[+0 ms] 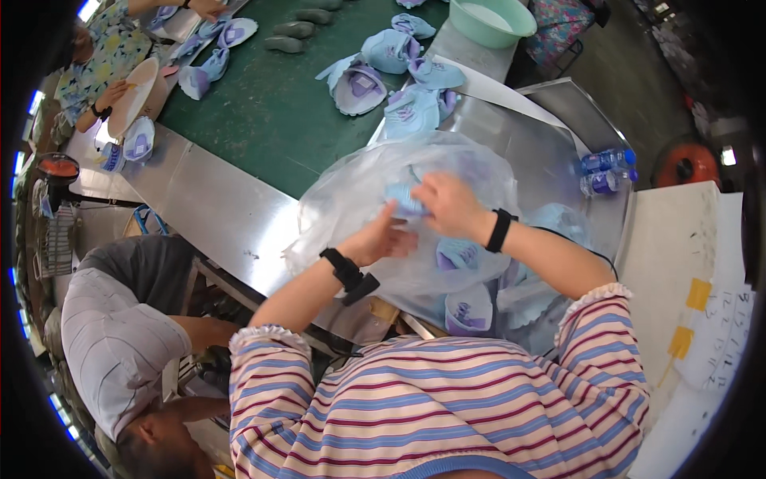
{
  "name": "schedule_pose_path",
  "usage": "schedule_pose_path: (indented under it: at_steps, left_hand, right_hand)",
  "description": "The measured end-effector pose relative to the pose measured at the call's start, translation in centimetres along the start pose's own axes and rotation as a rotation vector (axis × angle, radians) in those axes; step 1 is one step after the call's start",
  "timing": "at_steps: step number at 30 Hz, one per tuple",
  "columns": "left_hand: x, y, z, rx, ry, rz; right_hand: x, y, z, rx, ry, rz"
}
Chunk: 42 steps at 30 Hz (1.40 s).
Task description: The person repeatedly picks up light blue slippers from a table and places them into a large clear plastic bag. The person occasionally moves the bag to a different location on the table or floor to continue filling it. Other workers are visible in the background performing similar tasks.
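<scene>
A large clear plastic bag (335,199) lies spread over the metal table in front of me, with light blue and lilac shoe uppers in and around it. My right hand (453,206) has its fingers curled in at the edge of a light blue shoe upper (401,194); motion blurs its fingertips. Just below and left of that upper is my left hand (381,239), fingers apart and smeared, holding nothing I can see. Nearer my body lie another upper (458,254) and a purple-lined upper (468,310).
More uppers (388,52) are heaped beyond the bag, by a green board (247,112) bearing grey shoe lasts (294,29). A pale green basin (492,20) stands far right, two bottles (608,172) nearer. One co-worker (120,311) bends at left; another person's hand (112,96) works far left.
</scene>
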<state>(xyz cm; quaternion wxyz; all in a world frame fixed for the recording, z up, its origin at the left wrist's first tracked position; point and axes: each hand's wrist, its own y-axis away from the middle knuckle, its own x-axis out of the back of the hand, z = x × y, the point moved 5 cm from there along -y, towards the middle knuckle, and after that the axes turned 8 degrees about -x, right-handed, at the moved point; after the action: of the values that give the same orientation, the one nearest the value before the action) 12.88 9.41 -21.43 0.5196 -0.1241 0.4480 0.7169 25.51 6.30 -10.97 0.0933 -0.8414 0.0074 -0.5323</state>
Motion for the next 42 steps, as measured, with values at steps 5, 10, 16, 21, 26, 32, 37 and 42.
schedule_pose_path:
  at_steps: [5, 10, 16, 21, 26, 32, 37, 42]
  left_hand:
    - [0.1, -0.5, -1.2, -0.356, 0.129, 0.159]
    - [3.8, 1.5, -1.2, -0.316, -0.482, 0.386]
    - [5.5, 3.4, -1.0, -0.361, -0.746, 0.371]
    - [1.3, 5.0, 2.6, -0.369, -1.063, 0.368]
    - [-4.0, 4.4, 4.3, -0.755, -0.761, 0.093]
    - [-6.0, 6.8, 7.2, -0.889, -0.222, 0.454]
    - [-5.2, 9.2, 10.2, -1.012, 0.225, 0.569]
    - [-2.2, 11.7, 12.9, -1.025, -0.198, 0.47]
  right_hand:
    - [-1.8, 7.3, -2.5, 0.15, -0.392, -0.514]
    - [-2.9, 6.7, 9.3, -0.35, 0.204, -0.598]
    - [-6.1, 10.7, 11.6, -0.581, 0.384, -0.938]
    - [-2.4, 8.7, 5.9, -0.472, -0.072, -0.57]
    - [4.3, 4.3, -1.4, -0.153, 0.11, -0.218]
    - [6.8, 2.7, -1.1, -0.295, -0.539, 0.089]
    - [8.4, 3.0, -5.2, -0.126, -0.329, 0.282]
    - [9.2, 3.1, -5.4, 0.084, -0.481, 0.127]
